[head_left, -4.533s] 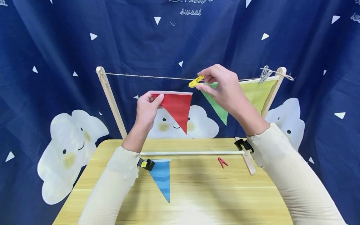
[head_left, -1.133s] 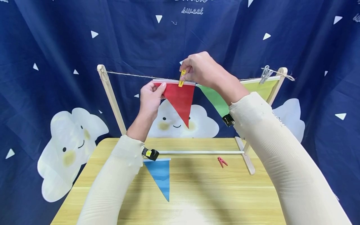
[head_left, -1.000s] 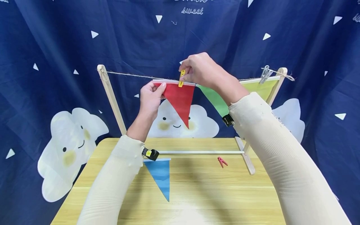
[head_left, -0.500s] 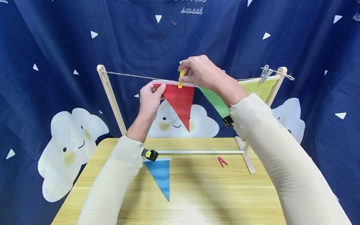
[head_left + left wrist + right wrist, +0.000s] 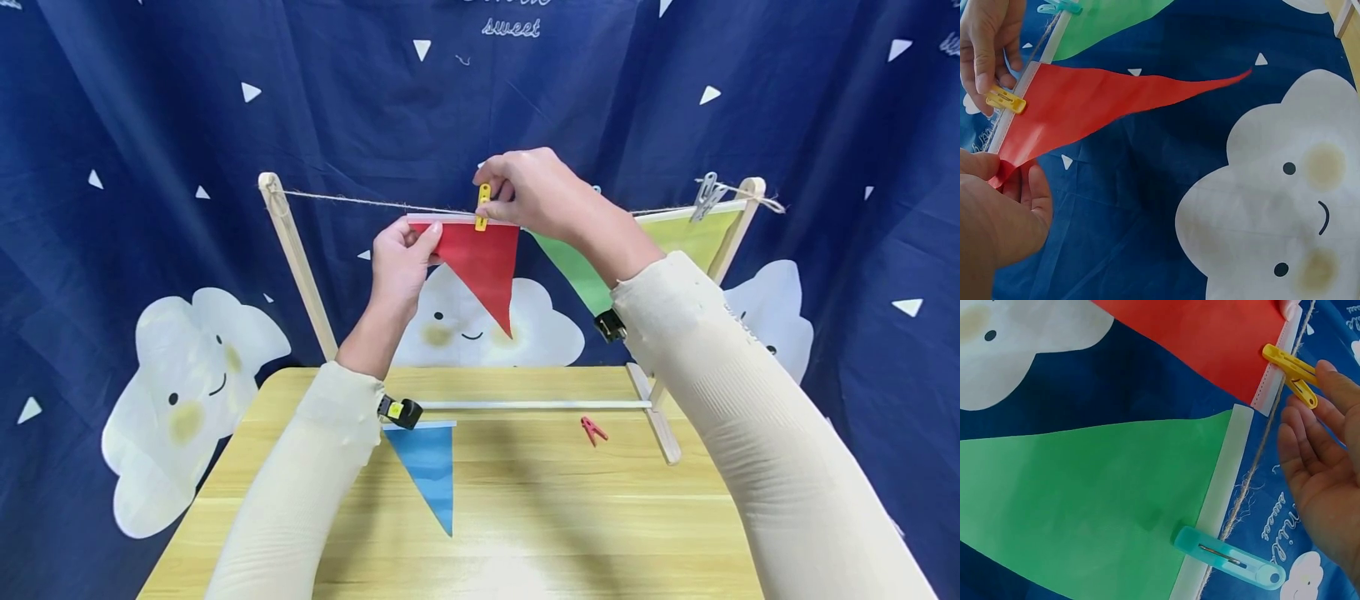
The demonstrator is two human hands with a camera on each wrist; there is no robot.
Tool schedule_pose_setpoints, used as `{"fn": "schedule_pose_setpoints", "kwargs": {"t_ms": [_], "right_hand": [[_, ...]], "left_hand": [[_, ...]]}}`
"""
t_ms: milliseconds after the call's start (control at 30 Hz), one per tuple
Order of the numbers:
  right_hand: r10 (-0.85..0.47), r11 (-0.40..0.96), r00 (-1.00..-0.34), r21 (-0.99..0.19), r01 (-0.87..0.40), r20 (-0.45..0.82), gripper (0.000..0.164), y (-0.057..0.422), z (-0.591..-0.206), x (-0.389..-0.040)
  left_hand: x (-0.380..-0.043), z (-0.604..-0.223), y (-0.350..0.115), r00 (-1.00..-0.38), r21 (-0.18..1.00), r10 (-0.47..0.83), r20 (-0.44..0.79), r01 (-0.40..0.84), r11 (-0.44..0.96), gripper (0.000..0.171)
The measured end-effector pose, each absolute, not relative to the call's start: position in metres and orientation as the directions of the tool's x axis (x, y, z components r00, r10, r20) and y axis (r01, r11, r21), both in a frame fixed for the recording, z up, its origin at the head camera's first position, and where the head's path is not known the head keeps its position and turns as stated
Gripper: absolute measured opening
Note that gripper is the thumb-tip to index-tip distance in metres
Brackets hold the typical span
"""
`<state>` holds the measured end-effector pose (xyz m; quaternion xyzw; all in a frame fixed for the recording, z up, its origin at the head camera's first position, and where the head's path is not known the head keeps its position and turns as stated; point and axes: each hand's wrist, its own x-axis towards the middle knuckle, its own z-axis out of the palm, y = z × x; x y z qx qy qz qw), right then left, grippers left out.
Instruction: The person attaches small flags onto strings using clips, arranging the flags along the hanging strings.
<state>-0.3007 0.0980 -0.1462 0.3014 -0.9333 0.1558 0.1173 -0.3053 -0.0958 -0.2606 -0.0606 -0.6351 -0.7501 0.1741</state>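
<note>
My left hand (image 5: 400,262) pinches the left corner of a red pennant (image 5: 483,267) between thumb and fingers, holding its white top band up at the twine (image 5: 352,199). With thumb and fingertips my right hand (image 5: 543,192) grips a yellow clothespin (image 5: 483,207). The clothespin's jaws straddle the pennant's white band in the right wrist view, right of the band's middle in the head view. Beside it hangs a green pennant (image 5: 1116,487), clipped to the twine by a teal clothespin (image 5: 1229,557); my right arm partly hides that pennant in the head view.
A yellow-green pennant (image 5: 693,237) hangs by a grey clothespin (image 5: 707,197) near the right wooden post (image 5: 738,229). The left post (image 5: 296,258) stands opposite. On the table (image 5: 540,533) lie a blue pennant (image 5: 431,475) and a red clothespin (image 5: 593,432), near a white crossbar (image 5: 532,405).
My left hand has raised the red pennant to the twine. My right hand has moved left with the yellow clothespin, now over the white band. In the last second only the pennant's tip swings slightly.
</note>
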Motion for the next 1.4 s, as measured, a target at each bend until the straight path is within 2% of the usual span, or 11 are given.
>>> {"fn": "schedule_pose_setpoints", "kwargs": {"t_ms": [500, 933, 1400], "right_hand": [[-0.511, 0.754, -0.787, -0.258, -0.604, 0.346, 0.055, 0.113, -0.148, -0.294], [-0.485, 0.714, -0.748, -0.288, -0.638, 0.454, 0.051, 0.131, -0.162, -0.283], [-0.438, 0.614, -0.711, -0.395, -0.683, 0.550, 0.050, 0.151, -0.199, -0.261]], "left_hand": [[-0.303, -0.265, -0.099, -0.933, 0.936, -0.197, 0.301, 0.329, -0.129, 0.019], [-0.288, -0.279, -0.104, -0.931, 0.938, -0.186, 0.313, 0.334, -0.096, 0.033], [-0.266, -0.298, -0.112, -0.900, 0.903, -0.110, 0.422, 0.428, -0.038, 0.038]]}}
